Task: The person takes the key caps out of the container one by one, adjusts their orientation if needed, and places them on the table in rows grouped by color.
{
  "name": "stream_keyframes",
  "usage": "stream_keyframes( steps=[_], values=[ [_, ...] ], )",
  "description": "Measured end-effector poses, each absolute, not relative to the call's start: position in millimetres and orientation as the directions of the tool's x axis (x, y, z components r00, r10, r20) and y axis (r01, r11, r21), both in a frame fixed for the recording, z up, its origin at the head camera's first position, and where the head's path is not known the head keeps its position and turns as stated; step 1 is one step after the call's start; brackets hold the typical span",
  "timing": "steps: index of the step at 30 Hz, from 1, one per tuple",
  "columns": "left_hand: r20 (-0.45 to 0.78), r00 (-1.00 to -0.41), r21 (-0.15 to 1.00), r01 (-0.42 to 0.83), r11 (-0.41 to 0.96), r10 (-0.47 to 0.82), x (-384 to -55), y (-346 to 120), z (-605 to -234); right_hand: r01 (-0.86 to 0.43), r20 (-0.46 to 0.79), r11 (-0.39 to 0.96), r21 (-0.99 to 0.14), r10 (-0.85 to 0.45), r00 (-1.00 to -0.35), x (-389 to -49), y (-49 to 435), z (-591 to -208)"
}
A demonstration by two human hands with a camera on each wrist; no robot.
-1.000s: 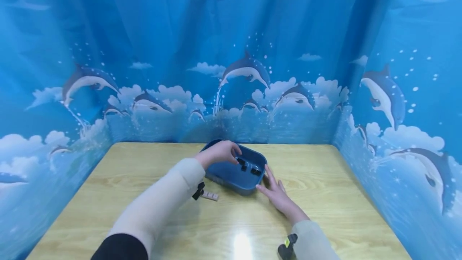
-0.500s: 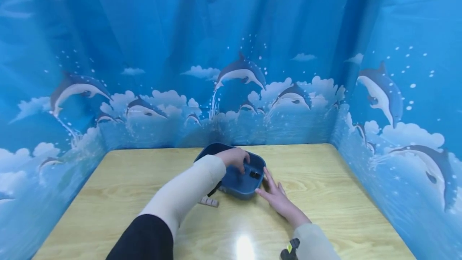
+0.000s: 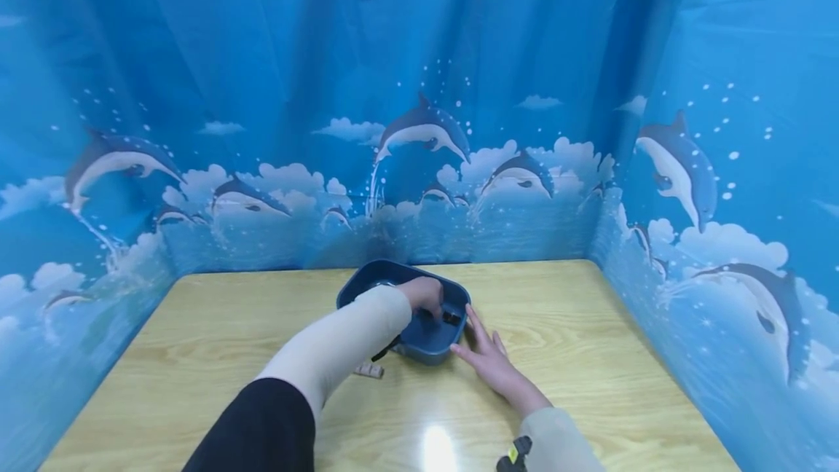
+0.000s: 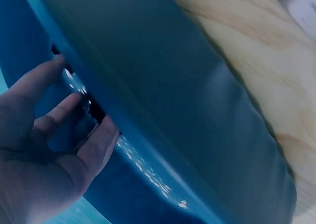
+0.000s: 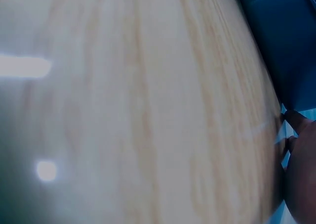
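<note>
A dark blue tub (image 3: 427, 358) is set near the far edge of the worktop (image 3: 577, 355), before a dolphin-printed curtain (image 3: 295, 57). It is turned at a slant, by which its open top is presumably kept within reach of both arms. Its right end is met by the right hand (image 3: 493, 366), whose fingers are spread wide and nearly straight against the outside; nothing is enclosed by them, and the contact is best read as a brace against sliding. The left hand (image 3: 424, 294) is lowered over the rim, its fingers bent and parted, apparently so that small items can be met from above. A black piece (image 3: 451, 318) is seen inside the tub, just beside these fingers. In the left wrist view, dark shapes are seen among the fingertips; whether one is pinched cannot be told. A pale segmented strip (image 3: 369, 370) is held by neither hand and is found on the worktop, just outside the tub.
</note>
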State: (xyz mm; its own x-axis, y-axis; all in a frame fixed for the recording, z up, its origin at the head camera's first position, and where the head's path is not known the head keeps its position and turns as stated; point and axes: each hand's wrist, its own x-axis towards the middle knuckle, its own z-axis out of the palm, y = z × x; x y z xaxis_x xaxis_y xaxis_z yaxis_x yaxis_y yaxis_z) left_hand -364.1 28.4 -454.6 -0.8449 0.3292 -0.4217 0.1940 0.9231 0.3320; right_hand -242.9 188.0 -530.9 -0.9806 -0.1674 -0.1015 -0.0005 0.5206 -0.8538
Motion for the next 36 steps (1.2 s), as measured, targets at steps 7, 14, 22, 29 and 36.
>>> stream_keyframes(
  steps=[7, 14, 22, 29, 36],
  values=[
    [-0.443, -0.827, 0.348, 0.197, 0.916, 0.346, -354, 45, -454, -0.026, -0.077, 0.52, -0.854, -0.175, -0.982, -242, 189, -532],
    [-0.443, -0.852, 0.313, 0.144, 0.939, 0.278, -350, 61, -464, -0.024, -0.079, 0.517, -0.856, -0.176, -0.981, -241, 190, -532],
    [-0.461, -0.841, 0.353, 0.119, 0.928, 0.283, -348, 64, -470, -0.047, -0.06, 0.513, -0.857, -0.191, -0.98, -241, 189, -532],
    [-0.482, -0.794, 0.431, 0.152, 0.889, 0.369, -351, 51, -459, -0.037, -0.066, 0.521, -0.853, -0.178, -0.982, -239, 188, -531],
    [-0.456, -0.767, 0.534, 0.169, 0.828, 0.451, -358, 36, -438, -0.032, -0.066, 0.533, -0.846, -0.163, -0.984, -239, 187, -527]
  ],
)
